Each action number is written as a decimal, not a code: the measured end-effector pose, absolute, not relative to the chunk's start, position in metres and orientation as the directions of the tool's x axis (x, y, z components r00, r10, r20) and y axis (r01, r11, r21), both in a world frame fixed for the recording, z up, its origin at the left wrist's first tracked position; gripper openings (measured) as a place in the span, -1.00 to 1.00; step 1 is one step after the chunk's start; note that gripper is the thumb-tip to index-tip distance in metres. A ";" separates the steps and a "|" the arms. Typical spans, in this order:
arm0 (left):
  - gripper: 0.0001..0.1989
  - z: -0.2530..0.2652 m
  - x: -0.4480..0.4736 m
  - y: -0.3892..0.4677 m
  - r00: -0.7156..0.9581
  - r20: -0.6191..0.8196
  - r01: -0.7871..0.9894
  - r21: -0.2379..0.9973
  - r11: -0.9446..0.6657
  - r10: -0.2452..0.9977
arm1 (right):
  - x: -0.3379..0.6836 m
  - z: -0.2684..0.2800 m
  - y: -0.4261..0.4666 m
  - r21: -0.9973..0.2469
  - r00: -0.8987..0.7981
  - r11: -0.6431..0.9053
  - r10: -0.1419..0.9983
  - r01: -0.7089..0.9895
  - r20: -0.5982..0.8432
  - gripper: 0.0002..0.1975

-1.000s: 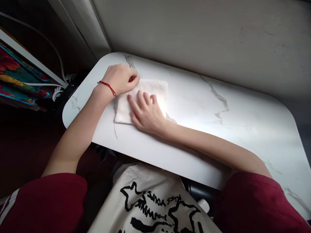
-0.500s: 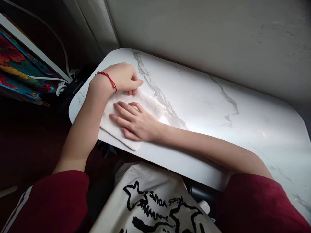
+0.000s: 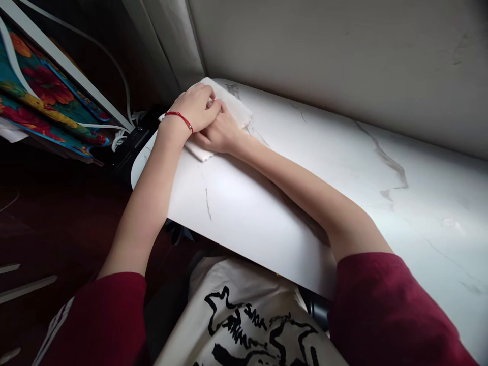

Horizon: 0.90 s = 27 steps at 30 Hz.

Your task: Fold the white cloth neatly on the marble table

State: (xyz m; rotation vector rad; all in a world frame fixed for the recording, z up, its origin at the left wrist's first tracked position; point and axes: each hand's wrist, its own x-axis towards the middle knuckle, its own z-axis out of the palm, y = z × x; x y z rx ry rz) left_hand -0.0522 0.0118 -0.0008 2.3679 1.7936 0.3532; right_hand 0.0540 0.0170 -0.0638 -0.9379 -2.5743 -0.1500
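A white cloth (image 3: 236, 104) lies near the far left corner of the marble-patterned white tabletop (image 3: 236, 203). My left hand (image 3: 196, 107), with a red cord bracelet (image 3: 179, 118) at the wrist, rests on the cloth and overlaps the fingers of my right hand. Its fingers are bent and closed down toward the cloth. My right hand (image 3: 223, 132) presses on the cloth from the right, its fingertips hidden beneath the left hand. Part of the cloth sticks out below the hands and beyond them.
A grey wall (image 3: 324, 56) runs along the table's far edge. Left of the table are a white metal bar (image 3: 72, 66), colourful floral fabric (image 3: 46, 86), white cables (image 3: 120, 140) and a black object (image 3: 131, 145). My lap, in light fabric with black drawings (image 3: 244, 315), is below the near edge.
Both hands and the cloth have moved from near the front edge to the far left corner. My left hand now overlaps the right, whose spread fingers were in sight before.
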 end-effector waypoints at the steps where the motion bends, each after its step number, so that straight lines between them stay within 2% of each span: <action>1: -0.66 -0.004 -0.052 0.014 0.297 0.108 0.908 0.276 -0.315 0.949 | 0.057 -0.068 0.027 -0.067 -0.658 0.746 0.622 0.662 0.425 -0.08; 3: -0.65 -0.011 -0.052 0.020 0.365 0.161 0.863 0.313 -0.398 0.917 | 0.063 -0.074 0.046 -0.115 -0.604 0.705 0.670 0.700 0.432 -0.19; 6: -0.63 -0.019 -0.053 0.027 0.414 0.243 0.797 0.370 -0.478 0.878 | 0.072 -0.082 0.074 -0.131 -0.543 0.639 0.730 0.758 0.415 -0.19; 10: -0.56 -0.022 -0.055 0.032 0.403 0.266 0.777 0.406 -0.481 0.876 | 0.076 -0.086 0.091 -0.152 -0.458 0.575 0.761 0.804 0.460 -0.17; 13: -0.58 -0.019 -0.056 0.031 0.396 0.289 0.790 0.376 -0.483 0.872 | 0.079 -0.080 0.079 -0.136 -0.482 0.574 0.775 0.807 0.410 -0.19; 18: -0.53 -0.015 -0.058 0.028 0.430 0.308 0.782 0.342 -0.520 0.849 | 0.114 -0.069 0.029 -0.054 -0.639 0.690 0.695 0.722 0.328 -0.41; 22: -0.63 -0.008 -0.043 0.012 0.552 0.219 0.741 0.314 -0.594 0.805 | 0.163 -0.069 -0.028 -0.040 -0.712 0.764 0.617 0.643 0.336 -0.42; 25: -0.71 0.000 -0.021 -0.011 0.666 0.195 0.674 0.259 -0.692 0.720 | 0.192 -0.067 -0.080 -0.056 -0.717 0.771 0.614 0.634 0.329 -0.41; 27: -0.74 0.003 -0.006 -0.027 0.742 0.179 0.596 0.264 -0.758 0.646 | 0.206 -0.064 -0.118 -0.068 -0.722 0.777 0.611 0.626 0.325 -0.39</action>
